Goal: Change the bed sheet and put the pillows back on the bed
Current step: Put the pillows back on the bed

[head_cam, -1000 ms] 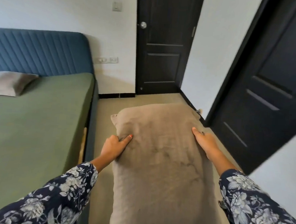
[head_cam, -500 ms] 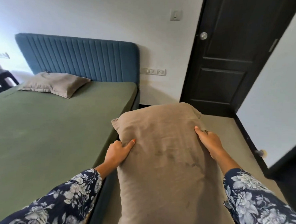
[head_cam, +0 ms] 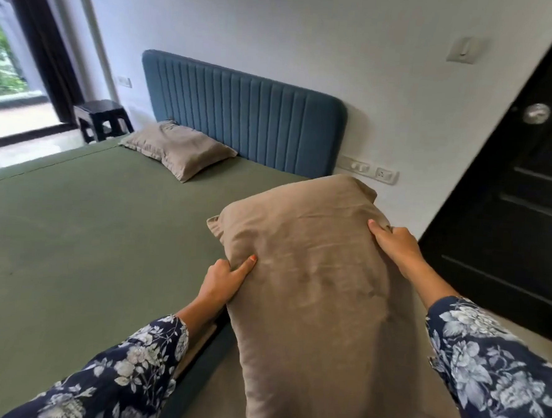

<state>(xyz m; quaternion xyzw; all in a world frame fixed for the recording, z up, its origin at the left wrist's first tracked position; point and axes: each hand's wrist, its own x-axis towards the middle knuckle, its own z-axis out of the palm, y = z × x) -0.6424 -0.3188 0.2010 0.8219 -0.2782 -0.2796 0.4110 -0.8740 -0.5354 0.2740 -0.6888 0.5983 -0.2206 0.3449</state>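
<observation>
Both hands (head_cam: 303, 265) gripping tan pillow (head_cam: 315, 285), beside green bed (head_cam: 89, 229)

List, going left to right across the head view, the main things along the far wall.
Bright window → small black stool → ribbed blue headboard → white wall sockets → dark panelled door.
</observation>
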